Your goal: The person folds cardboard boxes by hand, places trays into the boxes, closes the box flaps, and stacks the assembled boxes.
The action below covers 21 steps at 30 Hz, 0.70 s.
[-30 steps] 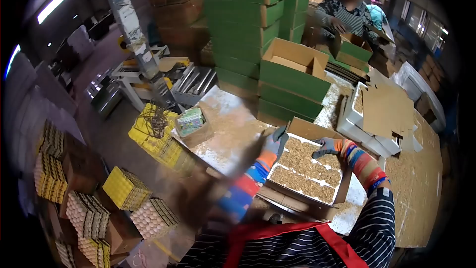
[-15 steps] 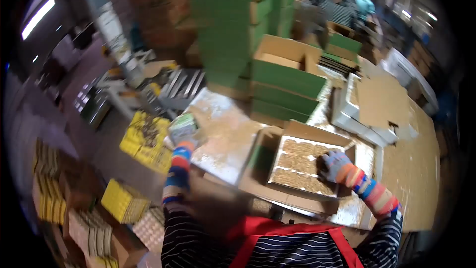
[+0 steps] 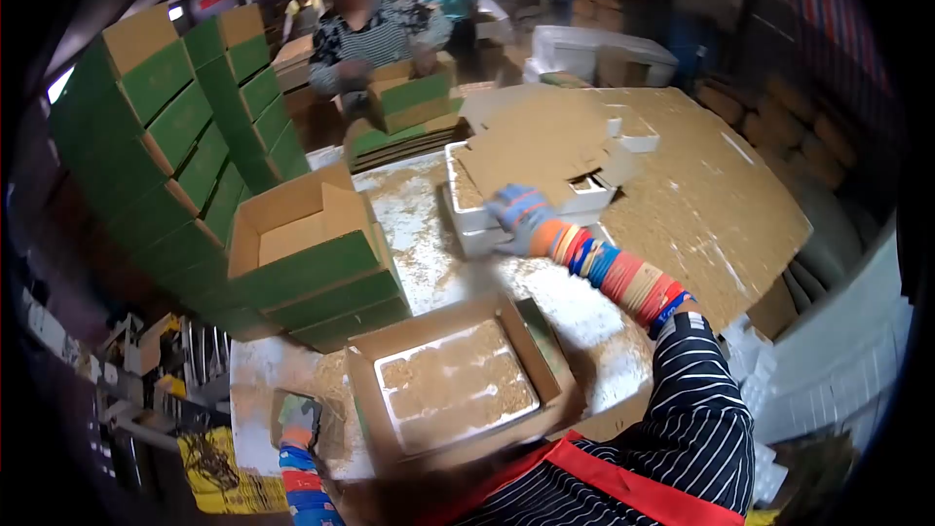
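My right hand (image 3: 524,219), in a grey glove under a striped knitted sleeve, reaches over the front left corner of a white foam tray stack (image 3: 477,232). Its fingers are apart, slightly blurred, by the cardboard sheet (image 3: 531,151) on top; contact is unclear. My left hand (image 3: 298,417), also gloved, is low at the left table edge, closed at a small brownish, partly see-through square item (image 3: 331,427) that I cannot make out. Between my hands an open cardboard box (image 3: 362,399) holds a white tray (image 3: 390,382) filled with tan granular material (image 3: 453,385).
Green cardboard boxes (image 3: 175,151) stand in tall stacks at the left, with an open green box (image 3: 321,278) nearer. Across the table a person (image 3: 375,39) handles a small green box (image 3: 414,97). A large brown board (image 3: 701,195) lies at right; yellow packs (image 3: 239,492) are below left.
My view has turned right. My right hand has left the tan material in the boxed tray and moved to the foam stack. My left hand has come from above the yellow packs to the table edge.
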Each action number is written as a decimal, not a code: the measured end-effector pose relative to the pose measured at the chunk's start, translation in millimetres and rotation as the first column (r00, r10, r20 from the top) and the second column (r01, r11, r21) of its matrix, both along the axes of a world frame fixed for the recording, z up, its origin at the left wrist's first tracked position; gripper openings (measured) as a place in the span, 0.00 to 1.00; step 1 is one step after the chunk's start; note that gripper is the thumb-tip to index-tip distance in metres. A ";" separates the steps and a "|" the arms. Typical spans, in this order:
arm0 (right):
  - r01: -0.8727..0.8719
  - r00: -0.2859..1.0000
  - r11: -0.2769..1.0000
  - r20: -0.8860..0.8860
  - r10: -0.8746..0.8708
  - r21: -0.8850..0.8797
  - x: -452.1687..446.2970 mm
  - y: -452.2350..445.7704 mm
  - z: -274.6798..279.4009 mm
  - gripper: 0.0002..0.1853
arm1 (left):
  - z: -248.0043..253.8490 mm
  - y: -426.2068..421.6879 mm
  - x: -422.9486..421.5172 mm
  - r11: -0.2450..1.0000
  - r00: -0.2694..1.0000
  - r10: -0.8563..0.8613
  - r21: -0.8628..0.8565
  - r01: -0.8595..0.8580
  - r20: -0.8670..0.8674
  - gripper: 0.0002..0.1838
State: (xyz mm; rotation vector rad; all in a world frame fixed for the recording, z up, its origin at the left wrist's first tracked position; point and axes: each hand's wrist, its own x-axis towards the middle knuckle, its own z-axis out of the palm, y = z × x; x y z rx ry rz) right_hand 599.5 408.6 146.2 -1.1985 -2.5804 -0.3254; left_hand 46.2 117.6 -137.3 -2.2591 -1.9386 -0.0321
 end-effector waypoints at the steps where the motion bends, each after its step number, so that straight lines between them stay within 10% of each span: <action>1: 0.079 0.986 0.991 0.136 -0.093 0.109 17.0 26.8 -11.8 0.37 | 16.0 4.4 10.8 0.998 0.983 0.031 -0.068 -0.019 0.180 0.14; 3: 0.204 0.930 0.979 0.315 -0.188 -0.018 39.9 66.4 -33.9 0.45 | 104.8 15.6 82.3 0.949 0.758 0.306 -0.118 -0.293 0.576 0.10; 8: 0.003 0.970 1.000 0.242 0.002 -0.021 52.1 82.6 -61.9 0.36 | 123.1 7.5 86.4 0.923 0.918 0.382 0.007 -0.385 0.105 0.11; 10: -0.028 0.956 0.999 0.290 0.039 -0.043 50.5 71.7 -57.5 0.34 | 147.5 -1.4 105.1 0.715 0.355 0.402 -0.046 -0.698 0.844 0.10; 13: -0.113 0.941 0.978 0.296 0.162 -0.175 50.6 52.6 -33.7 0.32 | 159.7 -7.4 99.4 0.603 0.147 0.223 -0.018 -0.797 0.964 0.11; 14: -0.140 0.957 0.984 0.238 0.163 -0.112 48.3 41.8 -23.5 0.31 | 169.8 -7.6 106.3 0.549 -0.218 0.064 -0.216 -0.807 0.974 0.10; 16: -0.298 0.942 0.949 -0.129 0.310 0.103 35.7 -7.1 21.5 0.27 | 171.1 -5.1 104.1 0.604 0.194 -0.037 0.176 -0.777 0.980 0.12; 20: -0.420 0.703 0.826 -0.440 0.559 0.376 -10.0 -85.1 63.3 0.19 | 252.5 19.3 174.6 0.685 0.571 -0.161 0.507 -0.523 0.805 0.13; 21: -0.442 0.648 0.795 -0.465 0.603 0.416 -20.3 -96.4 65.0 0.19 | 255.0 34.3 194.0 0.741 -0.042 -0.265 0.176 -0.649 0.963 0.12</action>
